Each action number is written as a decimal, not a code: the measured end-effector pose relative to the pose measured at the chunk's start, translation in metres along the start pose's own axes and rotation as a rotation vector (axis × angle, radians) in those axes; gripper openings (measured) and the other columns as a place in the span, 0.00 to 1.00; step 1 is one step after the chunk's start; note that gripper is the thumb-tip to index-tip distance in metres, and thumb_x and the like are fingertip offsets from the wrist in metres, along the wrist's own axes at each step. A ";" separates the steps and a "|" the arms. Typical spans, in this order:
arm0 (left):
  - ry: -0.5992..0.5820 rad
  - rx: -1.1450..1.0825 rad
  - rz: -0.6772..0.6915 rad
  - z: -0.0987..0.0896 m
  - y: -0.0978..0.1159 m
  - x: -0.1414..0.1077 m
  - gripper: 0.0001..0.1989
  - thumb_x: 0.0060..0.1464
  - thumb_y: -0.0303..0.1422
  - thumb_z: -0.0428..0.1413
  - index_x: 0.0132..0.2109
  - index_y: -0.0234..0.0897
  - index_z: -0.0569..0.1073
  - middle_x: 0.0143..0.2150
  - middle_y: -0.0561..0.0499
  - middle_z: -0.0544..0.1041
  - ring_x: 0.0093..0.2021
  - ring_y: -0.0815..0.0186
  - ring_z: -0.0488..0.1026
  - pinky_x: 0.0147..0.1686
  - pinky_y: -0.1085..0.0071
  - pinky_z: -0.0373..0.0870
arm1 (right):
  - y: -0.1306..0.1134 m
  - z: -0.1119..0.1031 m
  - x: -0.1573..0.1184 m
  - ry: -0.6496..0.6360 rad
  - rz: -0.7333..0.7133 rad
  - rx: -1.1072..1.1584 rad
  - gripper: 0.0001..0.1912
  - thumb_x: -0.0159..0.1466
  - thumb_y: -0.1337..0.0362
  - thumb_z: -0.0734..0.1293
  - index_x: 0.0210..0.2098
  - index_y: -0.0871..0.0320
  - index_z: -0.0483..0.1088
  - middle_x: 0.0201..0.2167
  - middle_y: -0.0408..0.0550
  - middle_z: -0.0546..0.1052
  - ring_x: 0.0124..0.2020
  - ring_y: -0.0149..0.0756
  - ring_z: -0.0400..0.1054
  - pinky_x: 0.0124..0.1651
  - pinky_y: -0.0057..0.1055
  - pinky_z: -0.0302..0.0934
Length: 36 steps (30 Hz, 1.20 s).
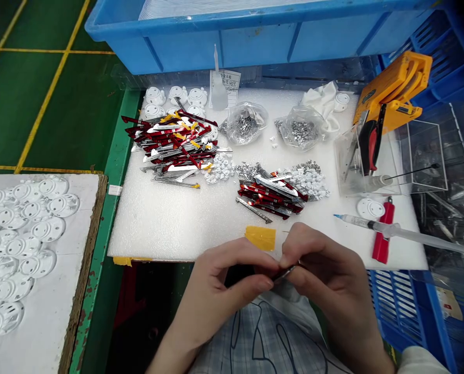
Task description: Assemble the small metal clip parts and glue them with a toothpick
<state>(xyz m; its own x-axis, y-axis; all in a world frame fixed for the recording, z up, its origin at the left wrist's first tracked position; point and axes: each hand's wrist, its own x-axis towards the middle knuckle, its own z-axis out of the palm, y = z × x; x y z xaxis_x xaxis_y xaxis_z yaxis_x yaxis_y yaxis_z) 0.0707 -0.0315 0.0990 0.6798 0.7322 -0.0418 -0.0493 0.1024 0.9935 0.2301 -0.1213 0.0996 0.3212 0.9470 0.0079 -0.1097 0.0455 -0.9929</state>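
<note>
Both hands closed: left hand (229,291) and right hand (325,275) pinch a small red-and-silver metal strip (284,272) between their fingertips, held up just past the front edge of the white foam board (165,228), exact grip partly hidden by the fingers. Nearest on the board, a yellow tape piece (260,238) sits just beyond the hands, with a pile of red and silver strips (273,192) behind it. A syringe (375,227) lies to the right, and 1 bigger strip pile (173,145) sits further left.
</note>
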 end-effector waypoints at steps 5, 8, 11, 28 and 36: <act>0.022 -0.046 0.031 0.005 -0.005 0.002 0.10 0.63 0.43 0.68 0.39 0.43 0.86 0.31 0.49 0.84 0.31 0.63 0.80 0.32 0.70 0.78 | 0.002 0.000 0.003 -0.026 -0.028 -0.018 0.01 0.71 0.63 0.73 0.42 0.49 0.80 0.32 0.42 0.78 0.31 0.31 0.68 0.30 0.25 0.60; 0.080 -0.027 0.093 0.009 -0.007 0.002 0.08 0.63 0.39 0.68 0.37 0.42 0.84 0.31 0.51 0.84 0.32 0.66 0.80 0.33 0.73 0.76 | 0.003 0.000 0.004 -0.024 -0.062 -0.038 0.04 0.71 0.66 0.72 0.43 0.50 0.79 0.33 0.42 0.78 0.31 0.31 0.69 0.29 0.26 0.59; 0.117 0.004 0.133 0.011 -0.007 0.003 0.06 0.64 0.36 0.68 0.37 0.42 0.83 0.33 0.51 0.85 0.33 0.65 0.80 0.33 0.73 0.77 | 0.003 0.000 0.002 0.005 -0.098 -0.056 0.06 0.71 0.68 0.71 0.43 0.50 0.79 0.33 0.42 0.78 0.32 0.32 0.69 0.30 0.27 0.61; 0.210 0.148 0.288 0.020 -0.010 -0.004 0.10 0.61 0.21 0.67 0.43 0.42 0.83 0.37 0.52 0.86 0.36 0.66 0.83 0.37 0.73 0.82 | -0.003 0.007 0.007 0.044 -0.279 -0.239 0.09 0.65 0.74 0.74 0.40 0.53 0.79 0.30 0.43 0.80 0.28 0.32 0.71 0.27 0.27 0.66; 0.226 0.197 0.348 0.019 -0.012 -0.008 0.11 0.64 0.21 0.64 0.47 0.42 0.82 0.41 0.50 0.87 0.40 0.63 0.84 0.40 0.70 0.82 | -0.002 0.005 0.005 0.043 -0.282 -0.233 0.08 0.65 0.71 0.76 0.41 0.53 0.79 0.31 0.45 0.80 0.29 0.34 0.71 0.27 0.29 0.66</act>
<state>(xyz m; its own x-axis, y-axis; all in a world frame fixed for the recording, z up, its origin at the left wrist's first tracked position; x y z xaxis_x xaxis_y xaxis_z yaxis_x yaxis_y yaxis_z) 0.0797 -0.0514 0.0896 0.4699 0.8309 0.2980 -0.0921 -0.2896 0.9527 0.2271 -0.1149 0.1021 0.3481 0.8930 0.2852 0.2041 0.2248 -0.9528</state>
